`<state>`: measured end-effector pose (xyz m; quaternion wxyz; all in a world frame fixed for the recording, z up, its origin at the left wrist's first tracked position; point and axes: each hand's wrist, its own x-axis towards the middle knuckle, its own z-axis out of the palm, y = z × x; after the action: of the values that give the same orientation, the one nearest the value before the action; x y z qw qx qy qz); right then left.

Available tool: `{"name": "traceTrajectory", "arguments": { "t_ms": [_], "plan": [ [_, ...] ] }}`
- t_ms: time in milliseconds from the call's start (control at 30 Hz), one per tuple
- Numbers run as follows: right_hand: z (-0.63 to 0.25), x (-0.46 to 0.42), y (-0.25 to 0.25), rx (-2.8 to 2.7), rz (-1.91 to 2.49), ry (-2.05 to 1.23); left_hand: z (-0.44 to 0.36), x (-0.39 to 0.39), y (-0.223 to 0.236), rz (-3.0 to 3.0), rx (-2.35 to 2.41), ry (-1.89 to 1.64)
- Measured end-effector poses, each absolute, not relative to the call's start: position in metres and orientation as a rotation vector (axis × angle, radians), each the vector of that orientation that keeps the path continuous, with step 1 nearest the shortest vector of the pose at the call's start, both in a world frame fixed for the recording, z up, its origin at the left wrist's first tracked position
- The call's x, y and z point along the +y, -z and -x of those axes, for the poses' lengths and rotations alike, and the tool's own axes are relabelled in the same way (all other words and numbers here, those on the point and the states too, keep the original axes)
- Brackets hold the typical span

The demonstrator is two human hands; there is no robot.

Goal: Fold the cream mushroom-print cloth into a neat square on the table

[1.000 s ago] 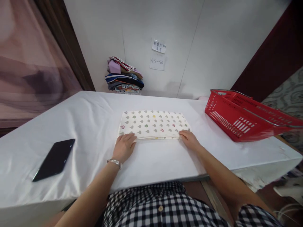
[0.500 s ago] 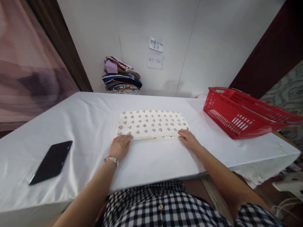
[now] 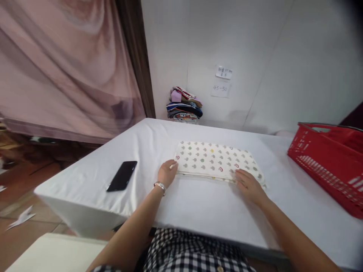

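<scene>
A folded white cloth [image 3: 217, 160] printed with grey, red, green and yellow mushroom shapes lies flat on the table in front of me. Its layers show along the near edge. My left hand [image 3: 168, 172] is at the cloth's near left corner, fingers stretched out and touching its side. At the near edge, toward the right, my right hand [image 3: 249, 185] rests with its fingers extended against the fabric. Neither hand is gripping the cloth.
The table has a white cover [image 3: 198, 211]. A black phone-like tablet [image 3: 122, 176] lies to the left, a red plastic basket [image 3: 329, 162] stands at the right. Behind the table's far edge is a stack of folded fabrics [image 3: 185, 105], below paper signs [image 3: 221, 88] on the wall.
My view has swung to the left, so things sit farther right in the picture. My left hand has slid off the cloth's front corner to its left side; the right hand has moved slightly inward along the near edge.
</scene>
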<state>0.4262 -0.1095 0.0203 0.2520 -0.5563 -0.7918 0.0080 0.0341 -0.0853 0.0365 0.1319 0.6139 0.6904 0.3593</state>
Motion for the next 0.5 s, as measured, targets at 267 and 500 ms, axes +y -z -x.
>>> {"name": "traceTrajectory", "arguments": {
  "t_ms": [267, 500],
  "plan": [
    [-0.387, -0.103, -0.001, -2.397, 1.536, 0.025, -0.033, -0.052, -0.056, -1.561, 2.121, -0.561],
    [-0.392, -0.102, 0.008, -2.403, 1.537, 0.072, -0.033, -0.031, -0.054, -1.399, 2.069, -0.550]
  ]
}}
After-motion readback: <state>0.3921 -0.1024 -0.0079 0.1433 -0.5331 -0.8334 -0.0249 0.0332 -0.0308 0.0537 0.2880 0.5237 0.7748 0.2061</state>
